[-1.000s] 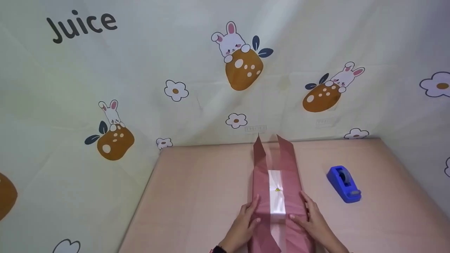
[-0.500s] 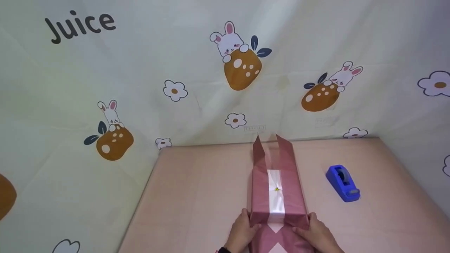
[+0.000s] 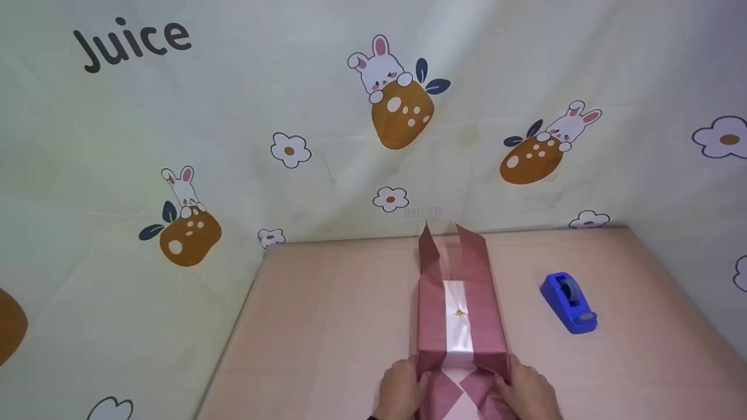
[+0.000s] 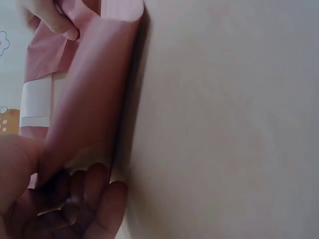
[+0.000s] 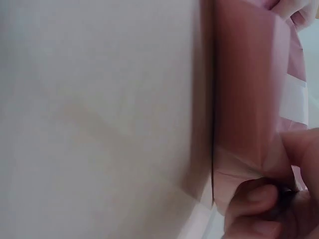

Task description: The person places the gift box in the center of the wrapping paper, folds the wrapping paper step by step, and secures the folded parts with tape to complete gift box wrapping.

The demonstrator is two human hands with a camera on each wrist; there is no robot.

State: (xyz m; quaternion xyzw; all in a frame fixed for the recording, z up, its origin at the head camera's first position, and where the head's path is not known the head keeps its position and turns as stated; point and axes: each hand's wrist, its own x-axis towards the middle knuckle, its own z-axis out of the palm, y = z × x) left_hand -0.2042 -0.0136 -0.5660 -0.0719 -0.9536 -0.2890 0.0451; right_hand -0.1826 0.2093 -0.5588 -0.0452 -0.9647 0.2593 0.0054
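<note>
A long box-shaped package [image 3: 490,326] in pink wrapping paper lies in front of me, with a glossy white strip [image 3: 458,344] down its top and a tiny yellow mark on that. At its near left corner my left hand [image 3: 402,388] pinches the paper, thumb on top and fingers curled underneath. The right hand [image 3: 528,392] grips the near right corner in the same way. Between them the near-end paper [image 3: 440,391] is tucked inward, its edges meeting in a point over white. In the left wrist view, curled fingers [image 4: 102,199] sit below the folded pink side.
A blue tape dispenser [image 3: 569,303] stands on the pink-covered table [image 3: 327,303], right of the package. Two loose paper flaps [image 3: 475,251] stick up at the package's far end. Behind the table hangs a pale cloth [image 3: 327,87] printed with rabbits and flowers.
Both hands have slid from the package's sides down to its near corners. The near flaps, earlier spread apart, are now pressed inward. The tape dispenser stays where it was.
</note>
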